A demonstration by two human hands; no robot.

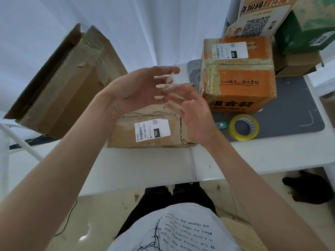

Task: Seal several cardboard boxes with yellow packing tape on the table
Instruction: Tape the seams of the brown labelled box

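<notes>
A worn brown cardboard box with a white shipping label lies on the white table in front of me. Both hands hover just above it. My left hand is spread with straight fingers, palm turned right. My right hand faces it, fingers extended and blurred by motion. A small crumpled scrap of clear tape clings at the fingertips where the two hands meet. The roll of yellow packing tape lies flat on a grey mat, right of the box and apart from both hands.
An orange box bound with tape stands on the mat behind the roll. A small teal cutter lies beside the roll. A large open brown carton leans at the left. More boxes are stacked at the back right.
</notes>
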